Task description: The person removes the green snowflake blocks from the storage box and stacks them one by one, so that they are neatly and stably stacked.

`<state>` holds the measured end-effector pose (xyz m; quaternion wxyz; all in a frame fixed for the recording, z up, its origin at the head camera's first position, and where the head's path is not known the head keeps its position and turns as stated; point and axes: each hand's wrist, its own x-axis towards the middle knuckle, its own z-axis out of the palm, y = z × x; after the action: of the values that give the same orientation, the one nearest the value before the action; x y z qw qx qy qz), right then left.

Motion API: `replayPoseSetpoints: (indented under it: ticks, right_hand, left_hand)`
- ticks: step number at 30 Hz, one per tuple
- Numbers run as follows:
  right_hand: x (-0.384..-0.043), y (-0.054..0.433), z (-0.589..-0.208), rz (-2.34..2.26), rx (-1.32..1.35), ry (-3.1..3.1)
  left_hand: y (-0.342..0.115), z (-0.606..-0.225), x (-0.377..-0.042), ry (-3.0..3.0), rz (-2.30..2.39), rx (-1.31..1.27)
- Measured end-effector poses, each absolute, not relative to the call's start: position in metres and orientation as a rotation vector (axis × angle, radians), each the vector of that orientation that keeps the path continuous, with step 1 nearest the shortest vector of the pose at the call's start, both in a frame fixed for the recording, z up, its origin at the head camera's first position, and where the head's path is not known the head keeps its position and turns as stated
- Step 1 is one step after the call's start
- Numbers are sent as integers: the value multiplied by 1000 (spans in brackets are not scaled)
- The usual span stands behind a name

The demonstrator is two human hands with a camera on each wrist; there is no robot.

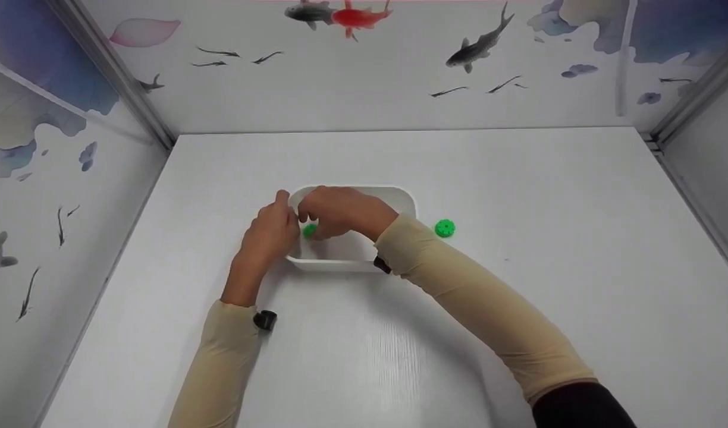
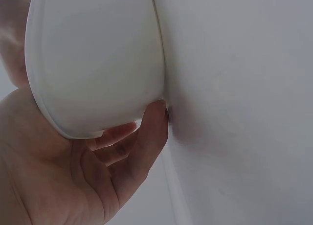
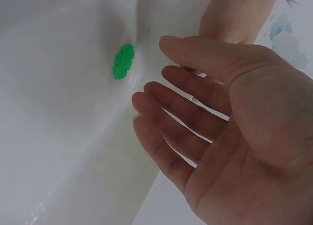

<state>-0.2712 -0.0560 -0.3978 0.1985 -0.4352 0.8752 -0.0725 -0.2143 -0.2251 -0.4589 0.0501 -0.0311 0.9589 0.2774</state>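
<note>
A white plastic basin (image 1: 352, 265) with rounded corners stands on the table. My left hand (image 1: 271, 230) grips its left end; in the left wrist view the fingers (image 2: 152, 132) curl against the outside of the basin's wall, a fingertip down by the table. Inside the basin, near its left end, lies a small green toy disc (image 1: 309, 230). Over the basin reaches my right hand (image 1: 340, 211), its loosely bent fingers holding nothing. The right wrist view has the green disc (image 3: 123, 62) a short way off from those fingertips. Part of the basin's inside is hidden beneath the right hand.
To the right of the basin, a second green disc (image 1: 445, 228) with a notched edge lies flat on the white table (image 1: 548, 267). Panels printed with fish (image 1: 364, 89) rise behind the table and along its left side.
</note>
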Motion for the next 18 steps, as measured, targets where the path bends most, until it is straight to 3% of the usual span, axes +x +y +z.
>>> replayPoseSetpoints:
  ticks: [18]
  right_hand:
    - [-291, -71, -404, -137, -1104, 2414]
  left_hand:
    - [-225, -460, -214, 2947, 808, -102]
